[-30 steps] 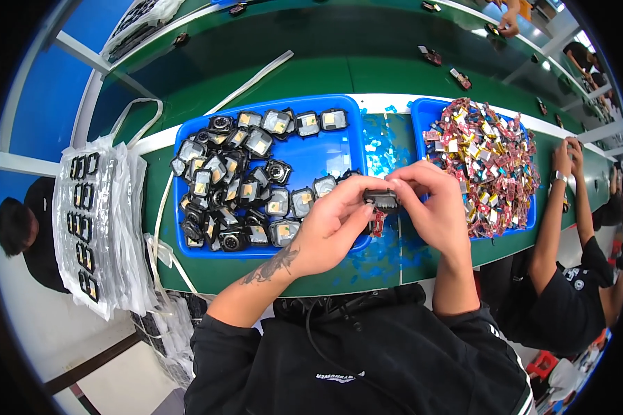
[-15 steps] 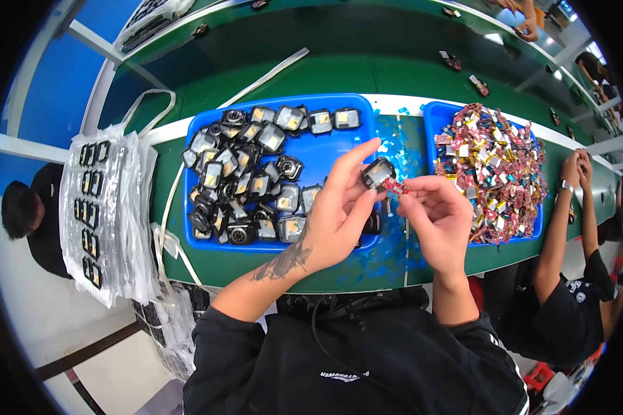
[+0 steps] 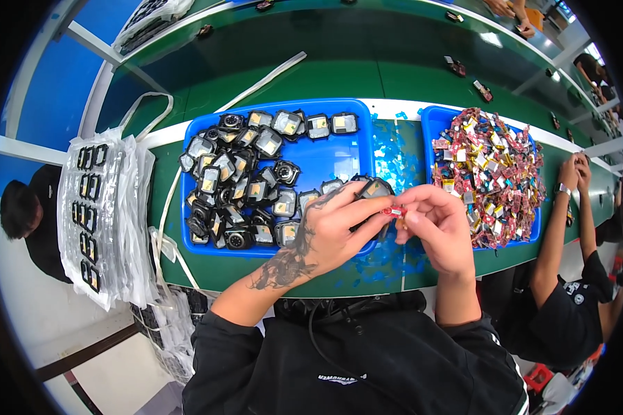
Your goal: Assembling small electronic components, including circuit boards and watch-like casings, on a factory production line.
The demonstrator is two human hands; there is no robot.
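Observation:
Between my hands, in front of my chest, is a black smartwatch case (image 3: 375, 189), partly hidden by my fingers. My left hand (image 3: 332, 225) is closed around it, back of the hand toward me. A small red circuit board (image 3: 393, 211) sticks out beside the case, between the fingertips of both hands. My right hand (image 3: 437, 225) pinches the board with thumb and fingers. Whether the board is still joined to the case cannot be made out. A pile of similar watch cases (image 3: 239, 176) lies in the blue tray (image 3: 329, 155) at left.
At right, a second blue tray (image 3: 429, 128) holds a heap of red circuit boards (image 3: 490, 181) with parts attached. Blue film scraps (image 3: 387, 155) litter the green table between the trays. Plastic-wrapped trays (image 3: 107, 214) stack at far left. A co-worker's hands (image 3: 578, 173) are at right.
My left hand has turned over, its back now toward me, and its fingers have closed near the red board. The case has tilted and is more covered. My right hand keeps its pinch.

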